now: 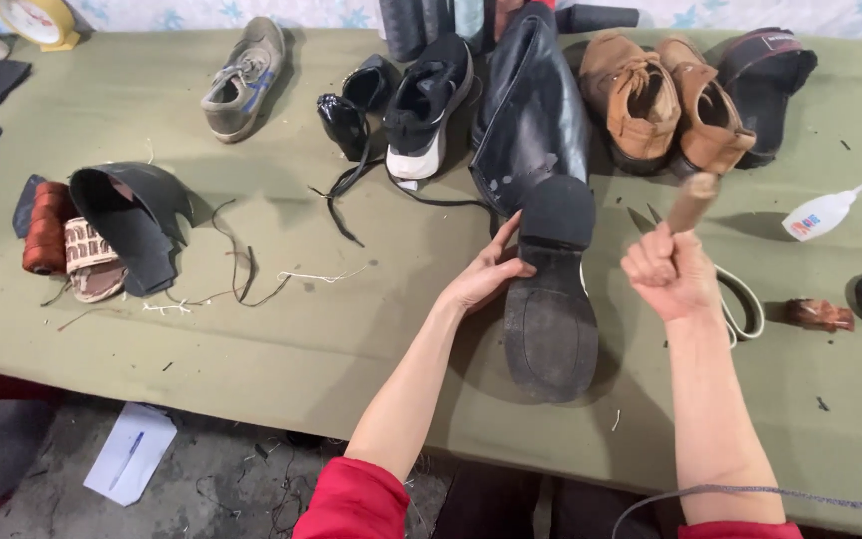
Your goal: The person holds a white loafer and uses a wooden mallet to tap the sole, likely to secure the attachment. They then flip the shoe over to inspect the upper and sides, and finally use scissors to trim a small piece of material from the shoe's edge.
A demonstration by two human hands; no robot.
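The black boot (541,240) lies sole-up on the green table (281,339), heel away from the person, which exposes the sole for work. The left hand (486,274) rests open against the sole's edge near the heel, steadying the boot. The right hand (668,271) is closed in a fist around a wooden handle (692,202), raised just right of the heel. Beyond stand brown shoes (665,100) and a sneaker (429,105).

Wide worktable (251,329) under olive-green cloth — fills most of view. Grey concrete floor (42,449) at 7 o'clock, littered with scraps. Pale patterned wall (251,12) at 12 o'clock — even, soft lighting.
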